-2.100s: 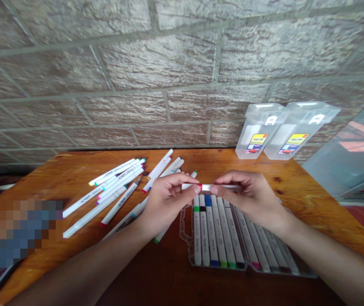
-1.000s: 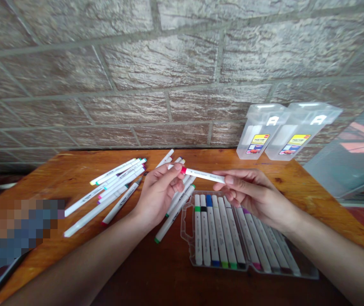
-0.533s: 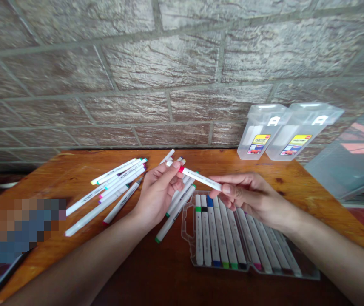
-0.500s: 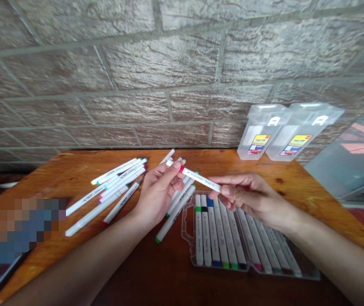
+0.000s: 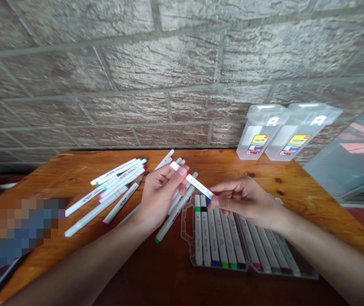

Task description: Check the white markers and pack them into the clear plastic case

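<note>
From the head camera, a white marker [image 5: 194, 180] bridges the hands, tilted down toward the right. The left hand [image 5: 159, 197] holds its upper part in a narrow pinch of thumb and fingers; the right hand [image 5: 245, 199] closes narrowly at its lower end (grip or mere touch, the view cannot settle). Just below the grip sits a clear plastic case [image 5: 186, 225] of lined-up markers. Loose markers [image 5: 118, 187] lie left of the grip on a wooden table [image 5: 73, 178], and two clear sleeves [image 5: 260, 131] stand well beyond it.
</note>
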`<move>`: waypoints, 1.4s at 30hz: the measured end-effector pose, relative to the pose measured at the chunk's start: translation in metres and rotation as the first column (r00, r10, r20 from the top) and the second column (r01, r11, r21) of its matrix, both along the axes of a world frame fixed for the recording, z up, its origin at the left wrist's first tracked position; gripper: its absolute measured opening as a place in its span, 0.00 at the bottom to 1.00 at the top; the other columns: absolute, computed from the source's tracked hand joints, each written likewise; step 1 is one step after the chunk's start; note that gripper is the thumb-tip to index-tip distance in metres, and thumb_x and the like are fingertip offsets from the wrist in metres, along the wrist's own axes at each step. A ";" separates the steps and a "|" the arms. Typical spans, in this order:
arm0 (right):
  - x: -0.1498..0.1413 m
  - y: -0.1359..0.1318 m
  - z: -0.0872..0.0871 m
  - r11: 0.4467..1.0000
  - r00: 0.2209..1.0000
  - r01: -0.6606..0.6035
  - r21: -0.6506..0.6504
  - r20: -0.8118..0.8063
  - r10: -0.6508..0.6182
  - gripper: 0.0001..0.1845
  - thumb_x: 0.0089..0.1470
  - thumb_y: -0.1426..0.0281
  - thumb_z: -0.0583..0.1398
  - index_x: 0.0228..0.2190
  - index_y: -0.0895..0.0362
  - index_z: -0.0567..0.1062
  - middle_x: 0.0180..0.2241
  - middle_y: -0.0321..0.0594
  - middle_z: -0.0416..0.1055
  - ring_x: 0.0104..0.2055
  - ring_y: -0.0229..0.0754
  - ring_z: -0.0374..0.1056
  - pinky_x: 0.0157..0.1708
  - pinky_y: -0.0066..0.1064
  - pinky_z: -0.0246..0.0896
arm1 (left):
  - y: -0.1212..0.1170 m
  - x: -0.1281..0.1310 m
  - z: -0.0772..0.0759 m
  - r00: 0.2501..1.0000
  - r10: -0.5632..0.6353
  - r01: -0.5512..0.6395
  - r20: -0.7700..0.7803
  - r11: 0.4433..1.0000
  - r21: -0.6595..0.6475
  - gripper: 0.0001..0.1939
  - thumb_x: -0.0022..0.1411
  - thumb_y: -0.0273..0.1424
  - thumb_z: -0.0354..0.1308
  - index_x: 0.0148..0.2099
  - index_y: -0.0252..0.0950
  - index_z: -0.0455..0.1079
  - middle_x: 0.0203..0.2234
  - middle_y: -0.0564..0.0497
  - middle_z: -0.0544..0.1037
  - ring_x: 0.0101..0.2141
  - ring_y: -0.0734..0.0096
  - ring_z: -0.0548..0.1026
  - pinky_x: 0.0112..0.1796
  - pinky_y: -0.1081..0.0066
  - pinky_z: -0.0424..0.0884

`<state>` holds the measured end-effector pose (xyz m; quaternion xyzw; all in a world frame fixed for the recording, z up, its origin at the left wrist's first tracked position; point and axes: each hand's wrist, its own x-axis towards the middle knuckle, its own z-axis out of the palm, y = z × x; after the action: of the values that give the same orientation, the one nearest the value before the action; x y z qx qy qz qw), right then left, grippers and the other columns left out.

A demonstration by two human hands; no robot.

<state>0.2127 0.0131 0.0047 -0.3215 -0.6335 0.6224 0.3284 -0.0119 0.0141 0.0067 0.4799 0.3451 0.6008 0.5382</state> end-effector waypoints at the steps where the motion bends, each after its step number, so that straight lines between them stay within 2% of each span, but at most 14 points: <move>1: 0.000 -0.001 -0.001 1.000 1.000 0.003 0.018 0.014 -0.003 0.14 0.58 0.63 0.71 0.44 0.55 0.87 0.32 0.40 0.83 0.26 0.34 0.69 0.26 0.25 0.63 | -0.001 0.000 -0.001 1.000 0.001 -0.001 -0.029 1.000 0.012 0.12 0.63 0.40 0.70 0.35 0.36 0.80 0.21 0.54 0.73 0.23 0.77 0.67 0.29 0.74 0.64; 7: -0.004 -0.005 -0.001 0.990 0.996 0.035 0.136 0.082 -0.046 0.12 0.58 0.60 0.70 0.36 0.57 0.86 0.26 0.37 0.77 0.26 0.35 0.66 0.25 0.26 0.59 | -0.005 0.000 -0.004 0.994 -0.018 0.028 -0.112 0.996 0.082 0.11 0.67 0.40 0.66 0.42 0.37 0.81 0.20 0.55 0.73 0.22 0.75 0.67 0.27 0.73 0.62; 14: -0.004 -0.006 0.001 0.992 0.995 -0.009 0.125 0.101 -0.004 0.11 0.57 0.62 0.71 0.37 0.57 0.85 0.31 0.39 0.80 0.30 0.38 0.70 0.30 0.29 0.63 | -0.009 0.002 0.003 0.992 -0.011 0.022 -0.122 0.995 0.095 0.11 0.66 0.40 0.67 0.41 0.37 0.80 0.19 0.56 0.73 0.22 0.75 0.68 0.28 0.72 0.65; 19: -0.003 -0.006 -0.001 0.990 0.991 -0.077 0.119 0.113 0.064 0.13 0.59 0.62 0.69 0.44 0.55 0.85 0.35 0.39 0.81 0.33 0.40 0.72 0.32 0.30 0.66 | -0.008 0.002 0.002 0.994 -0.008 0.017 -0.108 0.996 0.085 0.11 0.66 0.40 0.67 0.41 0.37 0.80 0.19 0.56 0.72 0.22 0.76 0.67 0.29 0.73 0.65; 24: -0.004 -0.008 0.005 0.991 0.994 -0.067 0.115 0.090 0.057 0.20 0.65 0.60 0.65 0.56 0.51 0.81 0.41 0.41 0.83 0.31 0.38 0.71 0.30 0.29 0.69 | -0.002 0.001 -0.001 0.999 -0.002 0.003 0.033 1.000 -0.006 0.12 0.64 0.40 0.68 0.37 0.36 0.79 0.23 0.55 0.73 0.22 0.79 0.67 0.27 0.75 0.64; 30: -0.001 -0.007 0.005 0.989 0.998 -0.054 0.135 0.034 0.050 0.21 0.67 0.62 0.63 0.59 0.48 0.78 0.43 0.43 0.84 0.28 0.35 0.71 0.27 0.26 0.68 | -0.001 0.002 0.003 0.990 -0.009 0.018 0.142 0.998 -0.061 0.12 0.62 0.38 0.70 0.33 0.34 0.78 0.24 0.55 0.73 0.22 0.80 0.67 0.27 0.76 0.64; 35: 0.001 -0.007 0.003 0.988 0.999 -0.042 0.149 0.025 0.039 0.21 0.68 0.65 0.62 0.61 0.49 0.77 0.46 0.45 0.84 0.28 0.35 0.72 0.27 0.27 0.69 | 0.000 0.002 0.002 0.989 -0.007 0.016 0.149 0.998 -0.061 0.12 0.62 0.37 0.70 0.33 0.33 0.79 0.25 0.54 0.73 0.22 0.80 0.68 0.26 0.77 0.63; 42: -0.001 -0.007 0.001 0.983 1.000 0.007 0.181 -0.008 -0.006 0.19 0.67 0.64 0.62 0.57 0.50 0.80 0.41 0.43 0.84 0.26 0.35 0.71 0.26 0.27 0.70 | 0.000 0.002 0.001 0.991 0.005 0.001 0.130 0.999 -0.044 0.14 0.62 0.38 0.70 0.30 0.33 0.77 0.25 0.54 0.74 0.22 0.81 0.67 0.25 0.76 0.63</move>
<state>0.2112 0.0059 0.0056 -0.2903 -0.6852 0.5623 0.3606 -0.0096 0.0143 0.0082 0.4274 0.3227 0.6236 0.5695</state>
